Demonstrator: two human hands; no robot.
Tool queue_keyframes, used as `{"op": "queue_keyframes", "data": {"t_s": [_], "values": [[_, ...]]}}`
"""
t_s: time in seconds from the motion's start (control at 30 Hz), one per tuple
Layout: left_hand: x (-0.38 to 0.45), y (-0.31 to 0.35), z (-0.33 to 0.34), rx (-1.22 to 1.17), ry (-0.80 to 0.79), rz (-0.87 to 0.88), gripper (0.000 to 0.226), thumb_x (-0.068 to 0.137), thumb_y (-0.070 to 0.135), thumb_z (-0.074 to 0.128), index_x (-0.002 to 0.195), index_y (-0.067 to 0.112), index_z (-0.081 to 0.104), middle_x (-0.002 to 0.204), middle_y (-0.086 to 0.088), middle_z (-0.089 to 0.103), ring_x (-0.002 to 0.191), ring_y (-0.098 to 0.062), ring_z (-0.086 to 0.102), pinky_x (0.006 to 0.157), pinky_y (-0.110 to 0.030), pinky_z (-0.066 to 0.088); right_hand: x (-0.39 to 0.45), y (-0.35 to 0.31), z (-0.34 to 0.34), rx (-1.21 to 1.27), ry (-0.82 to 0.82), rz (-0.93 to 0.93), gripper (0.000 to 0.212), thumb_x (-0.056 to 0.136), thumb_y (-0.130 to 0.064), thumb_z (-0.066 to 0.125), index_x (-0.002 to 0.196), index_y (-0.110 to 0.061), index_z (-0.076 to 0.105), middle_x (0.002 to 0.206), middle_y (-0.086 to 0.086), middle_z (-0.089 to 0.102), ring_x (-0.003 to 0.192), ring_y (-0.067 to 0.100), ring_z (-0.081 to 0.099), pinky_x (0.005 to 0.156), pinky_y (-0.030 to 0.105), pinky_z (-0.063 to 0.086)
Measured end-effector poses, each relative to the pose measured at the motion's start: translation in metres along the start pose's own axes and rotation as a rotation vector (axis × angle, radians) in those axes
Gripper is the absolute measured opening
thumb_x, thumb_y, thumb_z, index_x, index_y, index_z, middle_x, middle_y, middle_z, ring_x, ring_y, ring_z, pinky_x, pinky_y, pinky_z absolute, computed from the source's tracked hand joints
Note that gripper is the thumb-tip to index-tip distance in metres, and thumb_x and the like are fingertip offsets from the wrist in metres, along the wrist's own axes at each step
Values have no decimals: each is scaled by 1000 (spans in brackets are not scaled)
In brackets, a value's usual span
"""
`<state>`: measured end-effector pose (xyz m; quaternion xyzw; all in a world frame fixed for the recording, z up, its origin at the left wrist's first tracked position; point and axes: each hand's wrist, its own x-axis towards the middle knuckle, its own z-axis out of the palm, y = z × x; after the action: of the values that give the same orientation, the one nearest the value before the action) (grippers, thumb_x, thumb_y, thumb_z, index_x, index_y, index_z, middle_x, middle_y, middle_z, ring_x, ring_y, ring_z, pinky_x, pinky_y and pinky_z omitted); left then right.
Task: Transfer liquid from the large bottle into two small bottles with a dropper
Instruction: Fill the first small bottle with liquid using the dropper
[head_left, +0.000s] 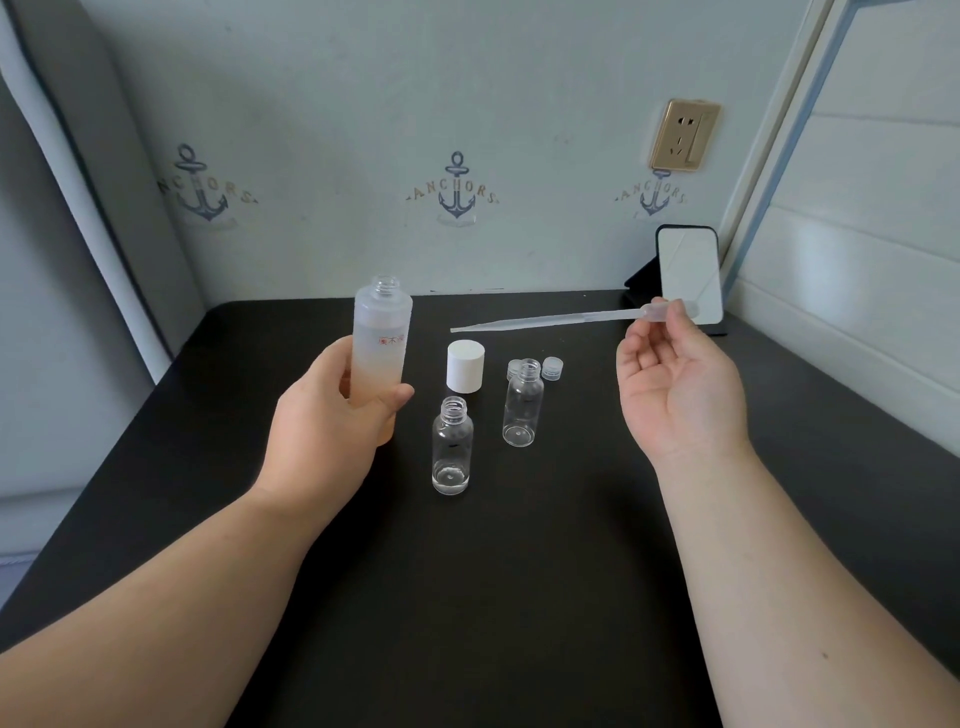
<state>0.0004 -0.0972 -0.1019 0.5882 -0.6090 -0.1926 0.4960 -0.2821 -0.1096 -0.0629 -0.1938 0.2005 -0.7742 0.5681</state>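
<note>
My left hand (332, 415) grips the large frosted bottle (379, 343), uncapped and upright, above the left of the black table (519, 571). My right hand (675, 384) pinches the bulb end of a clear plastic dropper (550, 319), which lies almost level in the air with its tip pointing left toward the large bottle. Two small clear bottles stand open between my hands: the nearer small bottle (452, 447) with a little liquid at its bottom, and the farther small bottle (523, 402) to its right.
The large bottle's white cap (465, 365) stands behind the small bottles. Two small clear caps (551, 368) lie beside the farther bottle. A phone on a black stand (688, 273) sits at the back right corner, against the wall.
</note>
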Motion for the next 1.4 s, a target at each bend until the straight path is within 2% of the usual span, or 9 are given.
{"op": "queue_keyframes", "data": {"t_s": [0.13,0.43,0.53,0.67,0.8,0.87,1.0,1.17,1.4], "values": [[3,-3,3,-1,19,-41,50,88,43,75,131,38,51,98,30,58,89,9,58,68,-12,39,-1,0,0,5,1,9,16,92,-10,69,106,-1,69,78,4,69,69,14,66,67,24,54],[2,-1,2,-73,3,-85,64,86,50,73,140,31,45,100,32,51,89,13,52,67,-10,38,0,3,0,-39,15,26,16,92,-9,69,106,0,69,76,4,67,65,13,64,64,23,51],[-3,4,-5,-146,89,-57,47,91,42,69,132,36,48,112,22,57,98,3,58,74,-19,47,0,4,0,-57,27,30,13,93,-9,68,103,-1,70,76,4,67,64,14,62,63,23,51],[-15,14,-16,-108,256,110,24,89,19,64,101,38,57,87,7,56,75,-7,52,65,-25,45,1,3,-1,-66,32,31,13,94,-10,67,103,-1,70,76,4,67,64,14,61,63,23,51],[-26,21,-12,-157,59,229,17,92,17,68,93,33,65,77,2,63,69,-16,57,62,-22,51,1,3,-2,-73,24,38,13,94,-11,67,101,-1,71,77,4,67,64,15,61,63,24,51],[-27,23,-8,-110,-106,239,12,90,35,69,102,31,68,86,11,70,70,-17,59,67,-25,53,2,3,-3,-74,20,42,13,94,-11,67,101,-1,71,78,4,67,65,14,61,63,24,51],[-25,22,-3,49,-348,238,50,70,74,59,110,45,61,96,40,61,72,-9,59,68,-14,47,3,4,-4,-79,12,41,12,94,-12,67,96,-2,73,79,5,68,64,14,61,62,24,52],[-21,14,3,149,-399,217,27,78,52,78,99,42,65,92,35,63,71,-2,57,63,-14,45,4,3,-5,-79,17,40,12,93,-12,68,96,-2,74,80,6,68,65,15,62,62,24,52],[-22,14,1,148,-394,285,22,83,46,77,97,45,61,86,35,61,73,-3,57,67,-11,45,5,2,-6,-100,-2,24,14,93,-12,68,102,-3,73,80,5,68,65,14,62,63,24,52]]}}
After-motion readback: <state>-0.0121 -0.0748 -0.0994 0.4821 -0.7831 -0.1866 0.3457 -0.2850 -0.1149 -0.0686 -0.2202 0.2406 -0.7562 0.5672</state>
